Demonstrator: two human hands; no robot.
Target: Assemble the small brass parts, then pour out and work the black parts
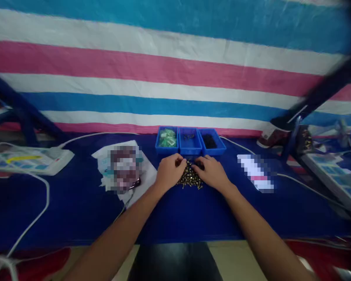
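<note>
A loose heap of small brass-and-dark screws (190,177) lies on the blue tabletop (76,210), just in front of the trays. My left hand (170,171) rests on the heap's left side with its fingers curled over it. My right hand (210,171) presses on the heap's right side, fingertips on the screws. Whether either hand holds any screws is hidden by the fingers. Just beyond the hands stand several blue plastic trays side by side: one with green packets (167,138), one with a few dark small parts (189,137), and one with black parts (210,141).
Left of the hands, a blurred item lies on white paper (105,158). A blurred white item (256,173) lies to the right. White cables cross the tabletop, and white panel devices (32,160) sit at both sides. A striped tarpaulin (163,78) and blue metal bars (17,105) stand behind.
</note>
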